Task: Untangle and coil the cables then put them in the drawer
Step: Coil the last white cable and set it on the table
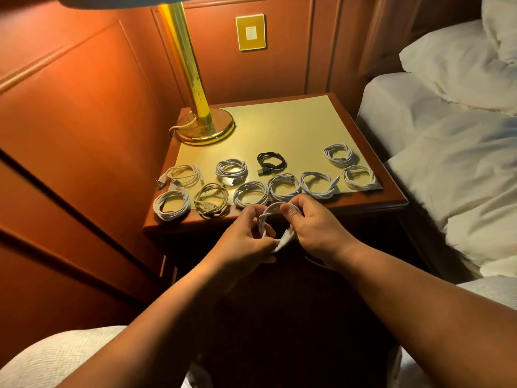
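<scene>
Item: white cable [275, 219], in hand. We hold it in front of the nightstand [321, 204], at six o'clock from the rows of finished coils. Our left hand [246, 236] pinches the loose end between thumb and curled fingers; our right hand [310, 228] has fingers and thumb curled round the loop. A trailing length seems to hang below the right wrist, so we judge this coil unfinished.

Done, as far as we can see: ten coils lie on the yellow mat [279, 127], nine pale and one black coil [270, 161] at twelve o'clock from our hands.

Left: finish this coil, then move all of them into the drawer, which we cannot make out in the dark front below the top.

Writing: none readable; the wall plate [251, 32] bears marks too small to tell.

At ten o'clock stands a brass lamp [201, 119].
</scene>
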{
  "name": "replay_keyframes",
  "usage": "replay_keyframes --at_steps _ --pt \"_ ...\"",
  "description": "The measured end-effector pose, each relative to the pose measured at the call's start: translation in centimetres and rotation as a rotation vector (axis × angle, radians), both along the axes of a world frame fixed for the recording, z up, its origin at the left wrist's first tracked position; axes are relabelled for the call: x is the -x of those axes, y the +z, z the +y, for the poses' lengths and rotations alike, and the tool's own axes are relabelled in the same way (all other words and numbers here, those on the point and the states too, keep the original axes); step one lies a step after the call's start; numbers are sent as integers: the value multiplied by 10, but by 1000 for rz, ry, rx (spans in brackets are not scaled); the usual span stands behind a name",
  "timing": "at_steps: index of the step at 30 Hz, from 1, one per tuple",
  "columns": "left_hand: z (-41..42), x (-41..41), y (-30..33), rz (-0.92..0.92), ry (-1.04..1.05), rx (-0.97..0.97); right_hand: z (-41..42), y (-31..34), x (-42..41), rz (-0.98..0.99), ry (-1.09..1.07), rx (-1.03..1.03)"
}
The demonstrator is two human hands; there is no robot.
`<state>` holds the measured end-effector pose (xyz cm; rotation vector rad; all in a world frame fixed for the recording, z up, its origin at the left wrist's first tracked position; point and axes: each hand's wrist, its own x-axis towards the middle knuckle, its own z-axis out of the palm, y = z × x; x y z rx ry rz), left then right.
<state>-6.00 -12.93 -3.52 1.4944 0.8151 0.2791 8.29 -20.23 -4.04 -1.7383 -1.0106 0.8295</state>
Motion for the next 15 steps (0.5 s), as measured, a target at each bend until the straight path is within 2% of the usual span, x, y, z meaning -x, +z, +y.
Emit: replay_keyframes --at_steps 3,5,7,9,11,15 --pt "6 7 0 137 -100 -267 1 3 -7 83 -60 30" --pt "5 9 0 85 -89 -217 1 4 -10 234 -88 39" --pt "6 9 2 6 -41 -76 2 6 -10 429 -84 49" --pt "9 9 2 -71 23 20 1 8 -10 525 -58 83" --pt "12 9 2 -91 71 3 0 9 -11 465 -28 127" --pt "15 10 2 -59 11 -104 -4 11 -16 176 58 186"
